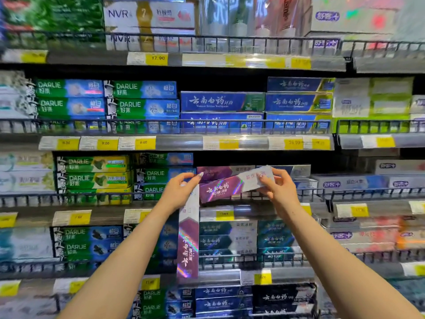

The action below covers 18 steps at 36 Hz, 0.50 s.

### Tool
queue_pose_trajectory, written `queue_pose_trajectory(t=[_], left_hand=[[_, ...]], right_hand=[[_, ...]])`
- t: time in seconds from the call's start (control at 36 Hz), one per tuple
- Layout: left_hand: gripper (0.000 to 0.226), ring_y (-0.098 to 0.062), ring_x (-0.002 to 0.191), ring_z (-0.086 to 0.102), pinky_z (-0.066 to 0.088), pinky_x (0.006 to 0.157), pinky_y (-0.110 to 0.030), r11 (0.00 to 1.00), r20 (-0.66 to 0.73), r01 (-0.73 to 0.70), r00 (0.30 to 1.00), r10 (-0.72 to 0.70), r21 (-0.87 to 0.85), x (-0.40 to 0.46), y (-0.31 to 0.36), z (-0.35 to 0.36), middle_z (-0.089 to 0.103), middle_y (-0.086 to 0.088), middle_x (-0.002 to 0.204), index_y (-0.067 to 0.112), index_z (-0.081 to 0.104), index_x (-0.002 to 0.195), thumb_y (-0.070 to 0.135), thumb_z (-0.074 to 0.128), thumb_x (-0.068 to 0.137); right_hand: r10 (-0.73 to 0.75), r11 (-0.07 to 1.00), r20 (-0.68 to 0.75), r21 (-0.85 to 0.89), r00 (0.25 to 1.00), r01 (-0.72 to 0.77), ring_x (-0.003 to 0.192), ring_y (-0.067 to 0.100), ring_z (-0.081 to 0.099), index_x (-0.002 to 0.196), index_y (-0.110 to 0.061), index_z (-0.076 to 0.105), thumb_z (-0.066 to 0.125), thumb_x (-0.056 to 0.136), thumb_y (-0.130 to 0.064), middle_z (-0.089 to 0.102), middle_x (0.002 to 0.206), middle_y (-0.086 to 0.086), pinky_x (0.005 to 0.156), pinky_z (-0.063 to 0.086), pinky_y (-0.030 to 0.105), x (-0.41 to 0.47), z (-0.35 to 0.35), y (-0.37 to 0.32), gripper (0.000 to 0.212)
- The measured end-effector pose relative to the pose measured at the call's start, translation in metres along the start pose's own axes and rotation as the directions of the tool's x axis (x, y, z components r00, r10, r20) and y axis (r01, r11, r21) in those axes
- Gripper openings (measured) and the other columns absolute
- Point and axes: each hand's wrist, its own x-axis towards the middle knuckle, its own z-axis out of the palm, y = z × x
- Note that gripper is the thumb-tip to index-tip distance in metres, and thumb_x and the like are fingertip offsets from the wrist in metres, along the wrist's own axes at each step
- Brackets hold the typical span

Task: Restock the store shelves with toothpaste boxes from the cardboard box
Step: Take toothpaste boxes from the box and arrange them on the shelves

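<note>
So there are 2 purple and white toothpaste boxes in play here: the tilted box [232, 185] sits at the front of the third shelf down, right over the wire rail [322, 194], its purple end low on the left and its white end lifted up to the right, and the right hand [279, 188] has its fingers curled around that white end, gripping it. The hanging box [188, 238] dangles straight down in front of the lower shelves, white end on top and purple end at the bottom, and the left hand [178, 192] pinches its top end between thumb and fingers. Both bare forearms reach up from the bottom of the view. Behind the tilted box there's another purple box [213, 172] lying flat on the same shelf. To the left are stacks of green Darlie boxes [92, 172], and on the shelf above sit blue boxes [222, 102] with white script. Yellow price tags [224, 214] run along every shelf edge, and dark teal boxes [227, 236] fill the shelf just below the hands. The edges of the shot are pretty blurry
</note>
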Motion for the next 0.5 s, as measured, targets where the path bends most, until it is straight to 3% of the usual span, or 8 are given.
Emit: queue_pose_trajectory(t=[0.11,0.17,0.22,0.28,0.36,0.42,0.44,0.5], left_hand=[[0.042,-0.014,0.104,0.054,0.039,0.083,-0.023,1.0,0.009,0.027,1.0,-0.027,0.003,0.008,0.002,0.005,0.06,-0.005,0.114,0.013,0.061,0.12,0.041,0.055,0.09],[0.02,-0.013,0.089,0.053,0.039,0.068,-0.021,1.0,0.031,0.009,0.999,-0.009,0.013,0.006,0.0,0.006,0.062,-0.005,0.096,0.029,0.067,0.093,0.041,0.051,0.093],[0.022,-0.011,0.072,0.049,0.036,0.055,-0.019,0.999,0.043,0.012,0.999,-0.013,0.031,0.004,0.0,0.008,0.057,0.0,0.075,0.036,0.062,0.08,0.046,0.047,0.093],[0.031,-0.012,0.053,0.044,0.035,0.051,-0.022,0.999,0.059,0.029,0.998,-0.031,0.032,0.0,0.001,0.01,0.05,0.005,0.047,0.026,0.065,0.088,0.051,0.046,0.09],[0.044,-0.016,0.05,0.049,0.04,0.055,-0.028,0.997,0.057,0.025,0.998,-0.03,0.075,-0.004,0.005,0.013,0.057,0.005,0.044,0.006,0.069,0.09,0.044,0.047,0.093],[0.043,-0.01,0.06,0.06,0.043,0.065,-0.033,0.996,0.073,0.002,0.997,-0.008,0.091,-0.006,0.006,0.016,0.066,0.002,0.057,0.004,0.07,0.087,0.04,0.048,0.094],[0.046,-0.019,0.081,0.065,0.046,0.076,-0.038,0.996,0.067,-0.006,0.998,0.0,0.089,-0.006,0.008,0.018,0.071,-0.013,0.081,-0.002,0.068,0.096,0.039,0.049,0.094],[0.047,-0.034,0.108,0.056,0.044,0.089,-0.037,0.996,0.056,0.01,0.998,-0.016,0.092,-0.005,0.008,0.02,0.056,-0.029,0.115,-0.003,0.062,0.114,0.037,0.048,0.095]], right_hand=[[-0.015,0.999,-0.01,0.046,1.0,0.016,0.098,0.027,0.064,0.098,-0.018,0.053,0.067,0.083,-0.01,0.062,0.108,0.018,0.07,0.059,0.026,0.019,0.006,0.001,0.022],[-0.05,0.999,-0.005,0.019,0.999,0.05,0.1,0.028,0.064,0.096,-0.02,0.053,0.068,0.083,-0.012,0.061,0.109,0.019,0.067,0.058,0.025,0.026,0.008,0.002,0.021],[-0.074,0.997,0.005,-0.036,0.997,0.074,0.1,0.029,0.063,0.094,-0.022,0.053,0.069,0.083,-0.013,0.06,0.11,0.019,0.064,0.057,0.023,0.032,0.008,0.006,0.022],[-0.09,0.991,0.022,-0.1,0.996,0.092,0.099,0.028,0.063,0.09,-0.023,0.052,0.069,0.082,-0.013,0.06,0.108,0.017,0.065,0.056,0.024,0.036,0.006,0.011,0.021],[-0.137,0.948,0.07,-0.279,0.988,0.152,0.092,0.025,0.062,0.087,-0.022,0.052,0.069,0.082,-0.011,0.062,0.097,0.01,0.071,0.054,0.028,0.042,-0.002,0.017,0.021],[-0.147,0.904,0.131,-0.384,0.981,0.186,0.088,0.02,0.06,0.089,-0.017,0.052,0.07,0.081,-0.013,0.063,0.096,0.007,0.071,0.052,0.023,0.044,-0.009,0.019,0.02],[-0.146,0.875,0.163,-0.439,0.976,0.204,0.087,0.017,0.06,0.092,-0.014,0.053,0.07,0.081,-0.014,0.063,0.096,0.006,0.072,0.05,0.021,0.046,-0.012,0.019,0.02],[-0.14,0.77,0.215,-0.59,0.966,0.243,0.085,0.014,0.058,0.096,-0.009,0.057,0.071,0.081,-0.016,0.062,0.093,0.003,0.072,0.045,0.018,0.048,-0.02,0.019,0.021]])
